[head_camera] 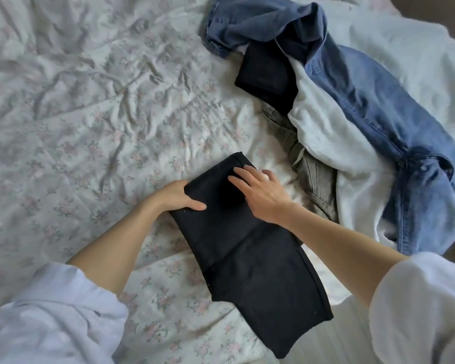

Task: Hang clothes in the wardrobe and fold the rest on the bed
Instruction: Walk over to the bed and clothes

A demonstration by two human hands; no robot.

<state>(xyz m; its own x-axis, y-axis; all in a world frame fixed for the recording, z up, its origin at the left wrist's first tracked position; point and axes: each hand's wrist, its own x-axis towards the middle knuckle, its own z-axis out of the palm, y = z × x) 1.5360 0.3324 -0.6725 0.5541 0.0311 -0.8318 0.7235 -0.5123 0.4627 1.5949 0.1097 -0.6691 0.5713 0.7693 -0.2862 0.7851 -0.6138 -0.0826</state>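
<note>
Black trousers (247,240) are laid folded on the bed (76,114), near centre, running from the far left end to the near right end. The far end is doubled over on itself. That fold's left edge is gripped by the left hand (179,197), thumb on top, fingers tucked under the cloth. The right hand (260,190) is laid flat on the same fold, fingers straight and spread, nothing gripped. Both forearms are bare, white sleeves (50,324) pushed up.

A pile is seen far right: blue jeans (378,106) draped over a white garment (331,143), a small black item (265,72) just left of it, grey trousers (313,174) partly under the white garment. The pile lies apart from the black trousers.
</note>
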